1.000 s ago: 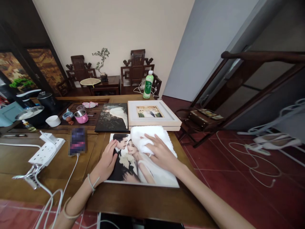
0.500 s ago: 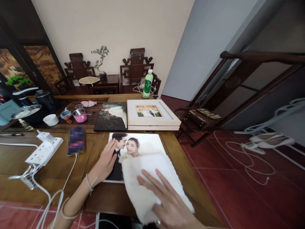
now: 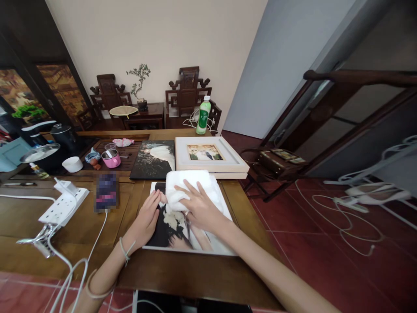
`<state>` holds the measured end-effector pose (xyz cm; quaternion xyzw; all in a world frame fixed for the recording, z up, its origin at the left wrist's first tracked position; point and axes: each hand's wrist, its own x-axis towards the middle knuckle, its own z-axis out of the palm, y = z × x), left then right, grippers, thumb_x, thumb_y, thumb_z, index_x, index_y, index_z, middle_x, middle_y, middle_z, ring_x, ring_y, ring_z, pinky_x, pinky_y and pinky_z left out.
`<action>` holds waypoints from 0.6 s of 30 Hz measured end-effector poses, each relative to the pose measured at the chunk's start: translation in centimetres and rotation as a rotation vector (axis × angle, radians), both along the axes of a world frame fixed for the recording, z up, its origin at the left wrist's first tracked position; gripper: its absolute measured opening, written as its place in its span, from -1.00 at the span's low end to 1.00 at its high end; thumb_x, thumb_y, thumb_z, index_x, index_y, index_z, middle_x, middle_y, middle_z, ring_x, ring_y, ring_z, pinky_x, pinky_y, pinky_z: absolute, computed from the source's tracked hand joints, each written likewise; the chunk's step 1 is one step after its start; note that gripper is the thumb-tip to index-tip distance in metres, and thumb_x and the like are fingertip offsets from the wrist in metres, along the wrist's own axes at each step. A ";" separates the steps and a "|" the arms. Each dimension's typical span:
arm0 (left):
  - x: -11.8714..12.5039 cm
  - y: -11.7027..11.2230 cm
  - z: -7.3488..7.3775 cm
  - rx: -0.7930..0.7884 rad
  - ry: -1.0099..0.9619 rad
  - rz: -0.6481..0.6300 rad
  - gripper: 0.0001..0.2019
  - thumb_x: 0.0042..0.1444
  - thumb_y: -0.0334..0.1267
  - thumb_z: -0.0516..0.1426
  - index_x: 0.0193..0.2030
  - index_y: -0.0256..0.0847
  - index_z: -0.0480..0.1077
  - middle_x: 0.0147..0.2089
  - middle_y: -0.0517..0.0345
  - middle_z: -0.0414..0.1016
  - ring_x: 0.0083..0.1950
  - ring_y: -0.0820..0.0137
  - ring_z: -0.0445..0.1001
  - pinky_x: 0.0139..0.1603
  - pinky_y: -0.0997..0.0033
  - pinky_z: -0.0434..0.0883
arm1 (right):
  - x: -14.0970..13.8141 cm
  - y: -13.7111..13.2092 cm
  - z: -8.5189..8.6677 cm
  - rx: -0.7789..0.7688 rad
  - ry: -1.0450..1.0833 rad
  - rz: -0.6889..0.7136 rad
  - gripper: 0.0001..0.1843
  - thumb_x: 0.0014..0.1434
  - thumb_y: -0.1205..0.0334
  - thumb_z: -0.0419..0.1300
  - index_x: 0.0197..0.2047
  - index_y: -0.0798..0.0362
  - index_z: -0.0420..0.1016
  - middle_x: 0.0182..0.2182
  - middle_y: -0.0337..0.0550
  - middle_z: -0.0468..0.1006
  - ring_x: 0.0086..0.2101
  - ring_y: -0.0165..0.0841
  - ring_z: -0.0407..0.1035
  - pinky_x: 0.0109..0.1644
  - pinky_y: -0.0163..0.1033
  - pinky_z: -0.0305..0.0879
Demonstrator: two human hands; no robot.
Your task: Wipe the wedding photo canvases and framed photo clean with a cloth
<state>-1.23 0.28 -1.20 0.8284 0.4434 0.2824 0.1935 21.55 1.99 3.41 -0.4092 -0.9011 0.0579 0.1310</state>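
Note:
A large wedding photo print (image 3: 182,237) lies flat on the wooden table (image 3: 195,274) in front of me. My left hand (image 3: 145,221) rests flat on the print's left edge, fingers spread. My right hand (image 3: 198,208) presses a folded white towel (image 3: 189,184) onto the upper part of the print, fingers stretched over the cloth. The towel covers the top of the picture.
Behind the print lie a dark photo print (image 3: 153,159) and a white framed photo (image 3: 208,156). A phone (image 3: 106,191) with a cable, a white power strip (image 3: 63,204), a pink pot (image 3: 111,158), a white bowl (image 3: 72,164) and a green bottle (image 3: 203,115) are on the table. Red tiled floor lies to the right.
My right hand has slid the towel from the print's near edge back up to its far part. The left hand has stayed on the left edge.

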 end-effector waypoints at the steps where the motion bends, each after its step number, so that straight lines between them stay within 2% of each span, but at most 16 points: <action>1: 0.0 0.0 0.0 0.002 -0.004 0.001 -0.52 0.36 -0.27 -0.22 0.40 -0.13 -0.09 0.44 -0.01 -0.07 0.45 0.26 -0.15 0.42 0.02 -0.05 | 0.0 -0.4 0.1 -0.016 0.003 0.007 -0.52 -0.09 0.56 0.06 -0.09 0.10 0.50 0.28 0.01 0.19 0.31 0.01 -0.22 0.29 0.34 -0.29; 3: 0.0 -0.1 0.0 0.004 -0.012 0.004 -0.52 0.36 -0.27 -0.21 0.40 -0.11 -0.09 0.44 0.01 -0.07 0.45 0.25 -0.14 0.41 0.01 -0.04 | 0.1 -2.1 0.2 -0.057 0.000 0.034 -0.53 -0.09 0.56 0.05 -0.11 0.08 0.52 0.27 0.00 0.20 0.31 0.01 -0.23 0.29 0.35 -0.31; 6: 0.0 -0.2 0.1 -0.004 -0.013 0.008 -0.52 0.36 -0.27 -0.21 0.40 -0.10 -0.09 0.44 0.01 -0.07 0.45 0.26 -0.13 0.41 0.02 -0.03 | 0.4 -5.9 0.1 -0.092 0.000 0.078 -0.55 -0.11 0.55 0.05 -0.18 0.04 0.54 0.30 -0.05 0.15 0.32 0.03 -0.30 0.29 0.38 -0.36; 9: 0.1 -0.2 0.3 -0.019 -0.003 0.013 -0.52 0.36 -0.27 -0.21 0.40 -0.13 -0.09 0.44 0.00 -0.08 0.45 0.26 -0.14 0.42 0.03 -0.04 | 0.5 -10.1 -0.8 -0.071 0.028 0.129 -0.65 -0.14 0.52 0.07 -0.31 0.03 0.54 0.34 -0.11 0.05 0.32 0.06 -0.36 0.28 0.41 -0.39; 12: 0.1 -0.2 0.4 -0.016 0.001 0.010 -0.52 0.36 -0.27 -0.21 0.40 -0.13 -0.09 0.44 0.00 -0.09 0.45 0.26 -0.14 0.42 0.02 -0.05 | 0.8 -12.6 -1.4 -0.010 0.080 0.174 -0.75 -0.14 0.50 0.08 -0.45 0.03 0.50 0.34 -0.15 0.04 0.32 0.06 -0.33 0.29 0.39 -0.37; 15: 0.0 -0.1 0.2 -0.007 0.000 0.009 -0.52 0.35 -0.26 -0.21 0.40 -0.14 -0.09 0.44 0.00 -0.08 0.45 0.24 -0.13 0.41 0.02 -0.05 | 1.2 -12.0 -1.0 -0.032 0.084 0.176 -0.73 -0.14 0.50 0.06 -0.41 0.03 0.50 0.33 -0.17 0.08 0.32 -0.01 -0.28 0.32 0.33 -0.32; 18: 0.0 0.0 -0.1 0.004 -0.005 0.003 -0.52 0.35 -0.25 -0.21 0.39 -0.16 -0.07 0.44 -0.02 -0.07 0.45 0.23 -0.12 0.41 0.02 -0.04 | 1.5 -9.0 0.0 -0.121 0.054 0.093 -0.59 -0.14 0.51 0.04 -0.25 0.01 0.52 0.31 -0.18 0.13 0.32 -0.09 -0.24 0.33 0.28 -0.30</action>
